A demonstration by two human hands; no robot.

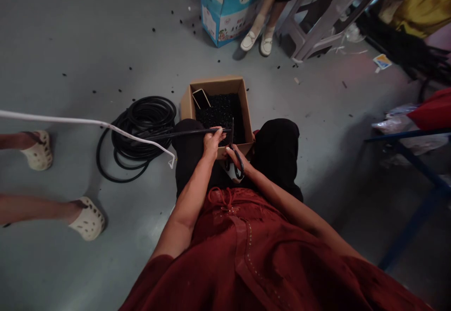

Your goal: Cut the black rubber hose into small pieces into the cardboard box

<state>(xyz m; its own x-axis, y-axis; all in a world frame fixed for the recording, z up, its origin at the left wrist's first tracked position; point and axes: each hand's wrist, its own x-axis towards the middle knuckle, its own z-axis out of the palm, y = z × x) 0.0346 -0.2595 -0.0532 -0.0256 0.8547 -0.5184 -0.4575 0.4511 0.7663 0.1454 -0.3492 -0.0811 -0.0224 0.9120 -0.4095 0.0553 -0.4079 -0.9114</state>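
Left hand point(212, 143) closed around a black tube point(190, 133) near its right end, thumb and fingers pinching it; right hand point(239, 159) closed on the handles of a pair of black scissors point(231, 145). Tube's long axis runs nearly level across the view, tilted slightly, right end a little higher; that end points right and meets the scissor blades, which point forward, roughly square to the tube. Whether the blades are parted cannot be told at this scale. Tube surface: dark, slim, finely ribbed, straight along the held stretch. Position: above the near part of a cardboard box point(248, 109), crossing the left thigh of the black trousers point(278, 156) and reaching leftward to a loose coil point(148, 113) of black tubing on the floor. Box stands between the knees, with many small black pieces point(219, 109) inside; a dark rectangular object with a pale edge point(201, 99) lies tilted in its far left corner. A white cord point(105, 125) passes over the coil in view, its bent tip near the left thigh. Farther out: pale clogs point(88, 221) on another person at left; beyond the box, a blue-and-white carton point(234, 17), white shoes point(249, 41) on someone else's feet, and a plastic stool point(299, 43).
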